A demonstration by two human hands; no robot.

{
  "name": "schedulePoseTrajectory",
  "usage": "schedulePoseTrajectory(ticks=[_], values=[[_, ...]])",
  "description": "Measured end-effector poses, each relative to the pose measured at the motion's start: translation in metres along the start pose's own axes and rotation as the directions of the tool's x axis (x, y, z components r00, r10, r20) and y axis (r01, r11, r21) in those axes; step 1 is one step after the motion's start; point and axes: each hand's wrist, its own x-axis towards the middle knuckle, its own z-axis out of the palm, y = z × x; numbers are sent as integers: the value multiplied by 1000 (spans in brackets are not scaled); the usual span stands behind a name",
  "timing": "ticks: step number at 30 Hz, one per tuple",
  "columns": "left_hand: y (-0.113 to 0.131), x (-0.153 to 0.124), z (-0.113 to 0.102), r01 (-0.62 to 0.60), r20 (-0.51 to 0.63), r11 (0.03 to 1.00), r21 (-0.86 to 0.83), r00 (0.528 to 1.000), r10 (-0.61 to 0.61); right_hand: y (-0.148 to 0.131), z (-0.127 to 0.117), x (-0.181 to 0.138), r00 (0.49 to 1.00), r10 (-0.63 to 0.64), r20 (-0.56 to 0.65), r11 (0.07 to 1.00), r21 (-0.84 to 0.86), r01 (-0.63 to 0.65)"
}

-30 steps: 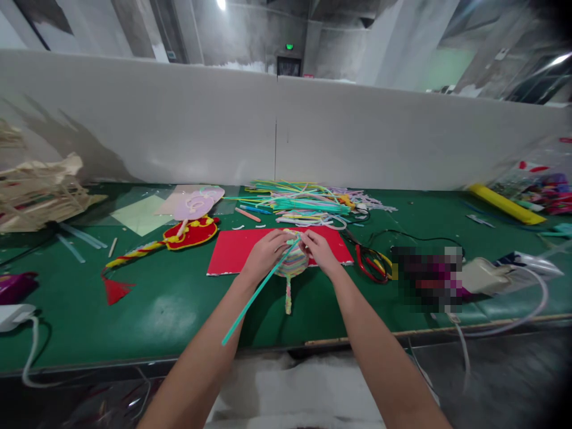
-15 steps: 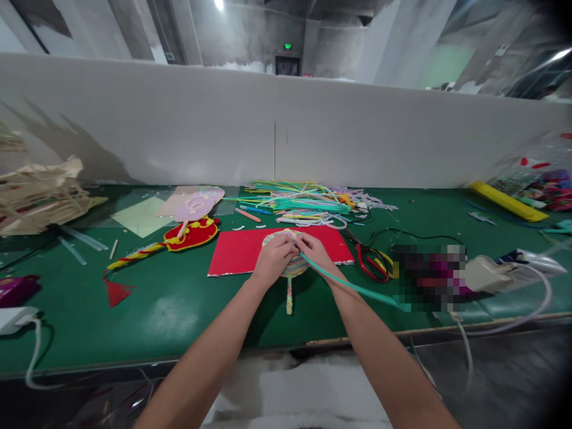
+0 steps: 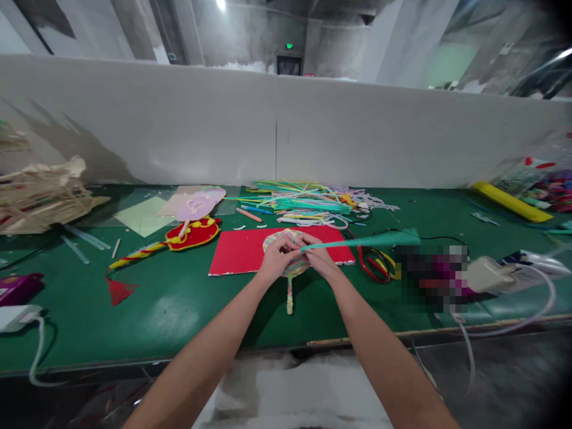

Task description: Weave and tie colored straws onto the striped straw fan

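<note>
My left hand (image 3: 277,258) and my right hand (image 3: 315,252) are close together over a round, pastel, fan-shaped piece (image 3: 289,283) with a short fuzzy handle pointing toward me. Between their pinched fingertips is the end of a teal pipe cleaner (image 3: 344,242). Its loose length runs off to the right above my right hand, blurred by motion at the far end. The fingers cover much of the round face, so how the strand meets it is hidden. Beneath the piece lies a red board (image 3: 236,252).
Pipe cleaners (image 3: 308,202) are heaped behind the board. Red-handled pliers (image 3: 374,266) and a cable lie to the right, near a blurred-out patch. At left are a red-and-yellow tasselled fan (image 3: 193,235) and a lilac piece (image 3: 196,205). A white partition (image 3: 201,125) stands behind.
The teal pipe cleaner's loose length has swung up from across my right forearm to above my right hand. Both hands remain over the round piece, with slightly shifted fingers.
</note>
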Motion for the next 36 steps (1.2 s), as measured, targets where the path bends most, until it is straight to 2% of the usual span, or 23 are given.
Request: schedulePoseTrajectory(ticks=[5,8,11,14,19,23,26,31,33,36], values=[[8,1,-11,-173,106,976,130,981,160,9,-6,1,1000,-9,28,997,-77,11],[13,1,-16,-223,182,967,120,963,199,8,-8,-1,997,-24,80,993,-111,33],[12,2,-15,-237,202,966,102,956,213,8,-7,-1,984,-29,174,992,-117,50],[10,3,-13,-182,143,978,99,976,167,14,-5,1,986,-21,165,991,-124,41],[5,4,-10,-7,24,1000,1,1000,7,23,0,4,994,-55,89,983,-169,70],[-1,5,-9,87,-55,989,-121,994,-95,18,2,2,994,-55,99,980,-186,73],[-6,6,-8,115,-113,975,-190,984,-138,13,2,1,990,-74,122,980,-176,95],[-10,8,-7,124,-237,980,-159,958,-159,12,2,1,990,-76,116,984,-154,94],[-11,8,-8,135,-227,978,-157,959,-169,12,2,1,990,-71,121,986,-139,88],[-13,8,-10,138,-130,969,-203,978,-166,13,1,1,992,-37,123,994,-97,49]])
